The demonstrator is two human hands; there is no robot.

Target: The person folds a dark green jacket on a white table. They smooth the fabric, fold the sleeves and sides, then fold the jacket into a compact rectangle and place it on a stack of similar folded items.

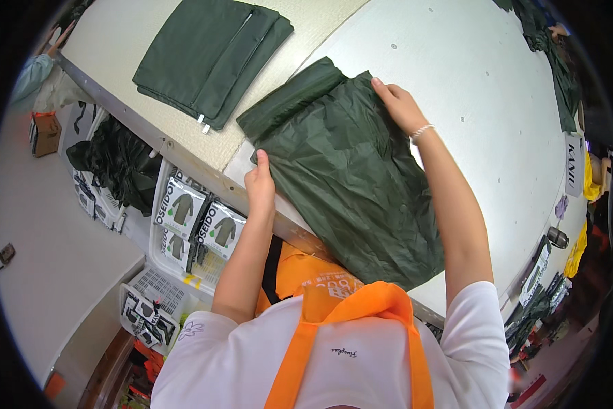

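Note:
A dark green raincoat, thin and creased, lies across the table's near edge, its lower part hanging toward my orange apron. Its far end is turned over into a flat folded band. My left hand is closed on the left edge of the raincoat, thumb up and fingers mostly hidden. At the upper right corner, my right hand pinches the cloth with its thumb on top and fingertips out of sight. Beyond my left hand rests a neatly folded stack of dark green cloth with small white tags.
The white table has a metal-edged rim. Below at left stand a white basket of packaged raincoats and a smaller basket. Black plastic is bunched nearby. Another person's sleeve shows at far left; dark cloth lies far right.

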